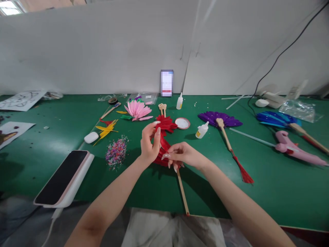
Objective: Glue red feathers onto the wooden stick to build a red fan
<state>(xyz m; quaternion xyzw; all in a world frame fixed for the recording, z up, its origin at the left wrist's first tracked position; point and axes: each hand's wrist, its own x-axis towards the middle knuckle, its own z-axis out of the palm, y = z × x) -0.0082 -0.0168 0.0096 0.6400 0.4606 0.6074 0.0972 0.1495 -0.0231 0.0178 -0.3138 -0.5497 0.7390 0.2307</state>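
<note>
My right hand (183, 154) pinches a narrow red feather (164, 144) between thumb and fingertips. The feather's upper end runs to my left hand (150, 142), whose fingers curl closed around it. Beneath both hands is a red feather fan (160, 160), partly hidden by them. Its thin wooden handle (182, 192) points down toward the table's front edge. Just past my left fingertips lies a pile of loose red feathers (167, 124). A small white dish with a red rim (182, 123) is beside that pile.
Glue bottles (202, 130) (179, 102) stand ahead. A purple fan (223, 128), a blue fan (279, 119) and a pink glue gun (299, 151) lie right. Leftward are sequins (117, 152), yellow feathers (106, 130), pink feathers (138, 110) and a charging phone (63, 178). Another phone (167, 83) leans on the wall.
</note>
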